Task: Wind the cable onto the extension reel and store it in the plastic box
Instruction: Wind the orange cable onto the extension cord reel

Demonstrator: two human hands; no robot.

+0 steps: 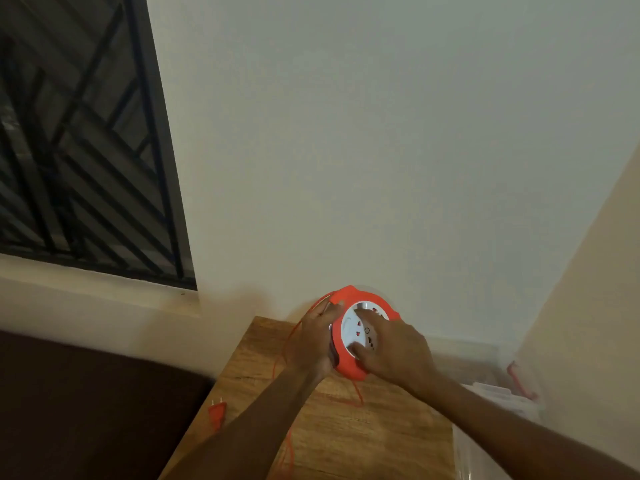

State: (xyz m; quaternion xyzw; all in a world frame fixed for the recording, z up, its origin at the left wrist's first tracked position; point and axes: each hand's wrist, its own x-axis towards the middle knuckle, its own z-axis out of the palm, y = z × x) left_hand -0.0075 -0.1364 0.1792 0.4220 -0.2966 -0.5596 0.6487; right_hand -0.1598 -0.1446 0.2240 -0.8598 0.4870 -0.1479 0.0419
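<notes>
My left hand (313, 341) clamps the outer rim of the round orange plastic extension reel (349, 367), fingers wrapped over its edge, holding it tilted above the far end of the wooden worktop (363, 441). My right hand (394, 351) lies on the reel's white circular socket face (349, 329), fingers spread and pressed against it rather than closed around anything.

The thin orange cable (289, 441) leaves the reel near my left hand and trails loose across the worktop toward me; a further loop hangs below the reel. Its orange two-pin plug (217, 412) rests at the worktop's left edge, well apart from the reel. The clear plastic box (491, 396), with a red latch, stands just beside the worktop on the right, against the wall.

Step in hand, as I judge it: winding, with much cable not yet taken up. The next move calls for my right hand to turn the white face while my left steadies the rim and guides the cable in evenly, until the plug reaches the reel; only then does it go into the box.
</notes>
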